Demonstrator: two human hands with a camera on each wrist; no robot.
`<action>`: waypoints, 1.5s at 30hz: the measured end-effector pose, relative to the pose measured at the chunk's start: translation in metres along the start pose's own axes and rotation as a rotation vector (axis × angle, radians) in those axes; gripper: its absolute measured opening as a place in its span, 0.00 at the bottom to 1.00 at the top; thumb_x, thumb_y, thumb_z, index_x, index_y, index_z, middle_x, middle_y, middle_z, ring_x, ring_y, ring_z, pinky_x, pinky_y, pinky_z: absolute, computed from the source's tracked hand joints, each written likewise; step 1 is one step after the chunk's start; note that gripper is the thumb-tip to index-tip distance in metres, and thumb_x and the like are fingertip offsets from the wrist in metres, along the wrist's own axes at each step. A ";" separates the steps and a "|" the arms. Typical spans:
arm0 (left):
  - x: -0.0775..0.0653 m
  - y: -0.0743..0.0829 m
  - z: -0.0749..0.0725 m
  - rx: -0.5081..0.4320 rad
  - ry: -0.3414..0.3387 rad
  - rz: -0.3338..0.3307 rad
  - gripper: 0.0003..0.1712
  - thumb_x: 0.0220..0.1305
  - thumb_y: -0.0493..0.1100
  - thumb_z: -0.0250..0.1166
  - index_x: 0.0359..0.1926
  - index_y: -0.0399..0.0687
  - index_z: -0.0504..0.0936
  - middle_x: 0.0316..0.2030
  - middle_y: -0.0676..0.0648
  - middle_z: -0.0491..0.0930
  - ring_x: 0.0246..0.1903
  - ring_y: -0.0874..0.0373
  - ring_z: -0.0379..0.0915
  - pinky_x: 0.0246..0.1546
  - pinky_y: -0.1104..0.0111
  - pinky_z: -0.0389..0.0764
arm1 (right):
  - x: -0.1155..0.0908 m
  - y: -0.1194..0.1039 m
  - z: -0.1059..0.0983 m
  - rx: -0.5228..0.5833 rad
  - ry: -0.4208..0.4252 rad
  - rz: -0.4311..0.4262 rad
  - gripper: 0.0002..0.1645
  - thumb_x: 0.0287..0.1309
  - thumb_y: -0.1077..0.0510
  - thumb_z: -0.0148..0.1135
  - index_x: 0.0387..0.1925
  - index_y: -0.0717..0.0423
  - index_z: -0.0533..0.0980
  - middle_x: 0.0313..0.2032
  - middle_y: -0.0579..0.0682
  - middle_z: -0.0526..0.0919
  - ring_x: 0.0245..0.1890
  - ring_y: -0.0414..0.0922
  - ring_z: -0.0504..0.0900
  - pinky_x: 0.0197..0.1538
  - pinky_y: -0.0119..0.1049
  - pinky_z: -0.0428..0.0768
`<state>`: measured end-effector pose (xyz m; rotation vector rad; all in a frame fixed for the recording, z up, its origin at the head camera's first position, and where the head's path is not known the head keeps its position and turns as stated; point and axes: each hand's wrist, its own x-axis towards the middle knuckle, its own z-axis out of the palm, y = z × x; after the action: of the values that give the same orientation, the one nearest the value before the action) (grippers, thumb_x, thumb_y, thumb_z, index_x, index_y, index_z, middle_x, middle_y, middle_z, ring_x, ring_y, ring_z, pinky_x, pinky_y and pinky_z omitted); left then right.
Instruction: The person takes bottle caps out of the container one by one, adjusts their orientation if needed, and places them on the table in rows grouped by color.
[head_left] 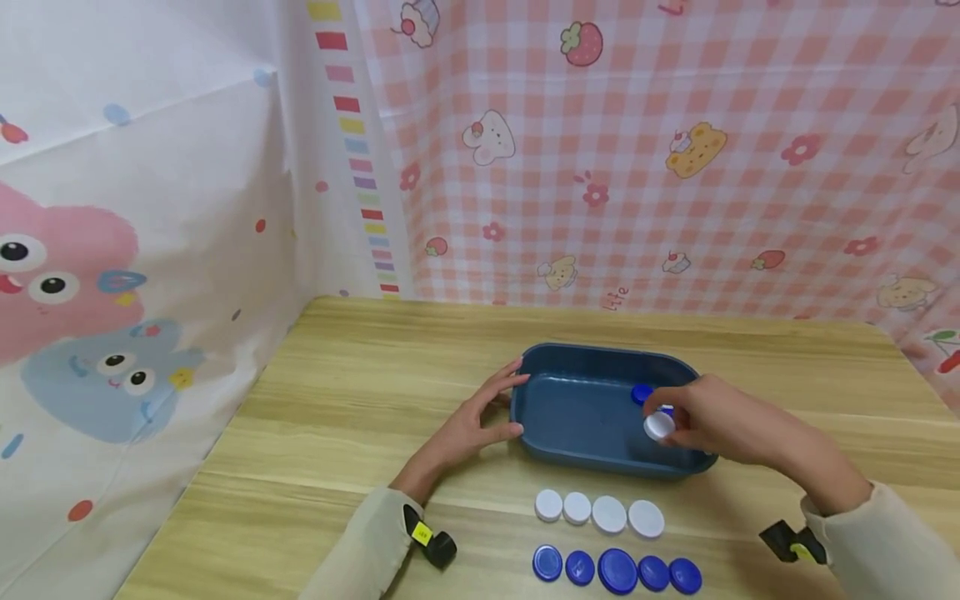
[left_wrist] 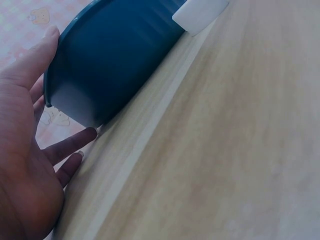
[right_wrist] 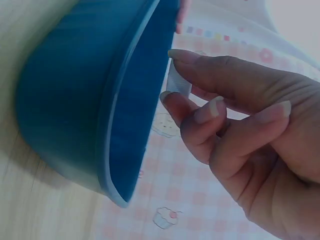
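My right hand (head_left: 723,421) is over the right end of a dark blue plastic tray (head_left: 577,417), pinching a white bottle cap (head_left: 659,427) between thumb and fingertips. In the right wrist view, the cap's ribbed side (right_wrist: 177,82) shows between them, above the tray's rim. A blue bottle cap (head_left: 641,394) lies in the tray beside that hand; another bit of blue is partly hidden by the fingers. My left hand (head_left: 476,421) touches the tray's left end, fingers spread, thumb toward the near corner. In the left wrist view, the thumb tip meets the rim.
On the wooden table (head_left: 337,400) in front of the tray, several white caps (head_left: 609,515) form a row. Nearer me is a row of several blue caps (head_left: 618,571). A pink checked cloth (head_left: 600,167) hangs behind the table, and a white printed cloth (head_left: 150,250) hangs at left.
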<state>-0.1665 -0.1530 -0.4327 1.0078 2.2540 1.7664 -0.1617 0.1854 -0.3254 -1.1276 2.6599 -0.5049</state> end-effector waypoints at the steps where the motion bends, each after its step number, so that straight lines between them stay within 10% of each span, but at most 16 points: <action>1: 0.000 0.005 0.000 -0.010 -0.004 -0.004 0.35 0.64 0.39 0.64 0.69 0.38 0.61 0.74 0.42 0.45 0.58 0.37 0.65 0.60 0.43 0.62 | -0.003 -0.001 0.000 0.000 0.001 0.004 0.16 0.51 0.61 0.71 0.44 0.53 0.80 0.20 0.34 0.72 0.19 0.31 0.69 0.22 0.28 0.72; 24: -0.001 0.007 -0.002 0.009 -0.005 -0.012 0.35 0.64 0.36 0.63 0.70 0.41 0.61 0.74 0.42 0.45 0.56 0.34 0.65 0.59 0.42 0.61 | -0.054 -0.010 0.022 0.094 -0.023 0.020 0.17 0.51 0.61 0.71 0.44 0.48 0.80 0.20 0.31 0.68 0.20 0.29 0.66 0.22 0.26 0.69; 45: -0.001 0.008 -0.001 0.006 -0.015 -0.009 0.36 0.64 0.39 0.64 0.69 0.37 0.60 0.74 0.41 0.44 0.57 0.33 0.64 0.59 0.42 0.61 | -0.060 0.003 0.068 0.142 -0.039 0.028 0.15 0.49 0.64 0.71 0.41 0.54 0.80 0.20 0.31 0.67 0.20 0.30 0.65 0.23 0.27 0.69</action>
<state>-0.1630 -0.1532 -0.4259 1.0076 2.2525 1.7440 -0.1003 0.2155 -0.3856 -1.0478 2.5576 -0.6480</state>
